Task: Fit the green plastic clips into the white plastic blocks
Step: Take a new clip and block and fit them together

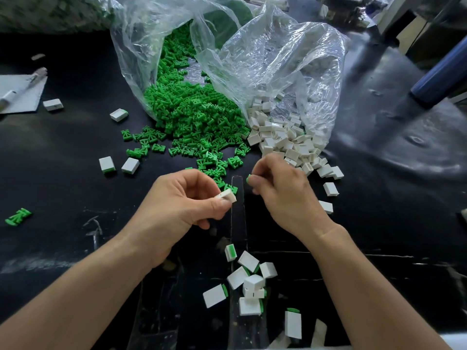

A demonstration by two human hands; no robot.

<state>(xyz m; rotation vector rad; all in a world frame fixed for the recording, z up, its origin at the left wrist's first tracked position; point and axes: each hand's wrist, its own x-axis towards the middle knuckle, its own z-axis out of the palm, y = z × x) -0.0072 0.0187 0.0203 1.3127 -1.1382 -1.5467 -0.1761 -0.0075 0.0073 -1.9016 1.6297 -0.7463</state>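
Finished pile (249, 281) at near edge, left hand (182, 200) pinching block (226, 195), right hand (280, 188) clip (248, 177)

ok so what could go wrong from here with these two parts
1. The green clip is almost hidden in the right hand. Its orientation can't be checked, so it might meet the white block in the left hand the wrong way round and jam.
2. Both parts are only pinched, so pushing could pop one loose among the finished pieces nearby.
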